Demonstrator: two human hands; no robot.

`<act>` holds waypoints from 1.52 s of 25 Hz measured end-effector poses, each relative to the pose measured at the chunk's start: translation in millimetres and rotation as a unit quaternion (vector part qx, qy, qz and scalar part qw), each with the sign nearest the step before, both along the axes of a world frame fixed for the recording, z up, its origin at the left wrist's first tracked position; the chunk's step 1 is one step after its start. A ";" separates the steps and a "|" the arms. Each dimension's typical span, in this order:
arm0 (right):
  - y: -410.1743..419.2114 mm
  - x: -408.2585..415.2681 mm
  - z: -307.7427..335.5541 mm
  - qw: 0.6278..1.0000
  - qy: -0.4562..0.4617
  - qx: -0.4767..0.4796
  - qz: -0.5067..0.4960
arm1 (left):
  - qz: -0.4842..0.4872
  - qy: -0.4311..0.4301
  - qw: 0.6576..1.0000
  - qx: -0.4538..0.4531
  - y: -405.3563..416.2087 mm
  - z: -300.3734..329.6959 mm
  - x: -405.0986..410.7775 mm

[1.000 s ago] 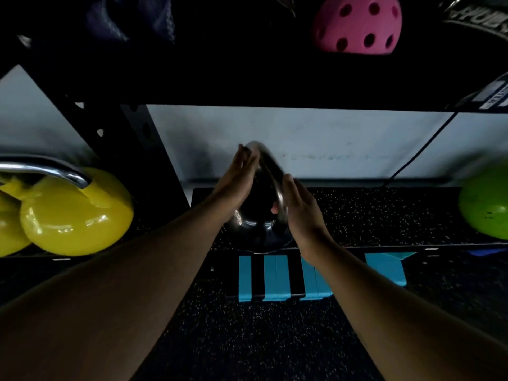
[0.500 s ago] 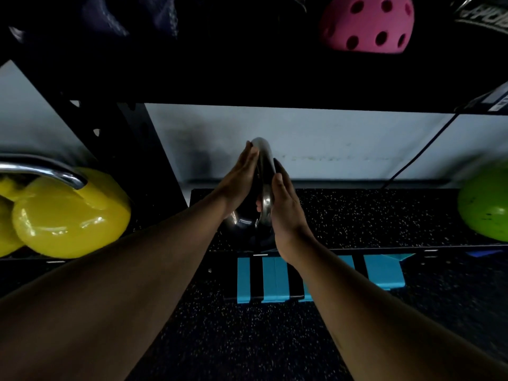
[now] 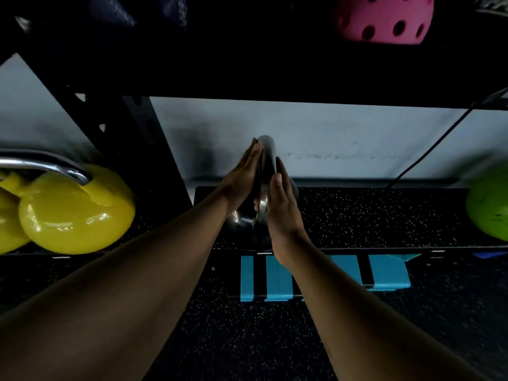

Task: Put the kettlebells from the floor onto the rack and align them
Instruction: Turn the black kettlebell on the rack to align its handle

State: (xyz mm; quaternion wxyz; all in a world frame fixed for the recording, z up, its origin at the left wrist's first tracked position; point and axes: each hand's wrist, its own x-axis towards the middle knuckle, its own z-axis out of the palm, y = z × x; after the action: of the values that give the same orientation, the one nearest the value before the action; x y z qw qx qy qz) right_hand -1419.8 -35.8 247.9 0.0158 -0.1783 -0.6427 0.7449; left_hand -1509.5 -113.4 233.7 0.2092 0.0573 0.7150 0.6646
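A black kettlebell [image 3: 242,220] with a chrome handle [image 3: 266,158] stands on the speckled rack shelf [image 3: 371,215], its handle edge-on to me. My left hand [image 3: 242,177] lies flat against the handle's left side, fingers straight. My right hand [image 3: 283,207] presses flat on the right side of the handle. Both palms squeeze the handle between them. A yellow kettlebell [image 3: 74,213] with a chrome handle sits on the shelf at the left, another yellow one partly seen behind it. A green kettlebell [image 3: 489,204] sits at the right edge.
A black rack upright [image 3: 143,149] stands between the yellow kettlebells and the black one. A dark upper shelf carries a pink holed ball [image 3: 384,17]. Blue tape strips [image 3: 324,276] mark the shelf's front edge. A black cable [image 3: 428,149] runs down the pale wall.
Both hands have closed in on the handle. The kettlebell's handle has turned from angled to edge-on, and my right hand has slid up along it.
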 end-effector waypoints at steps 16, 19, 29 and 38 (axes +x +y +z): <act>17.0 -8.7 -19.2 0.998 0.030 0.019 0.045 | 0.001 0.012 1.000 -0.014 -4.0 0.0 5.6; 16.6 -8.7 -18.8 0.998 0.030 0.020 0.047 | -0.005 0.014 1.000 -0.015 -5.1 0.0 4.8; 18.3 -0.6 3.9 0.993 -0.013 0.095 0.070 | -0.062 0.035 0.989 -0.132 -19.4 10.2 1.0; 33.1 4.2 46.6 0.809 0.068 0.576 0.095 | -0.193 0.152 0.876 -0.415 -114.7 39.5 50.2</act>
State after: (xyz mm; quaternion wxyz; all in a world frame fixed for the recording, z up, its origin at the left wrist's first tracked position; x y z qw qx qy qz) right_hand -1415.6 -2.8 294.5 0.0887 -0.0237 -0.9649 0.2459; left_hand -1459.3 -228.1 273.1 0.2270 0.2022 0.9229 0.2361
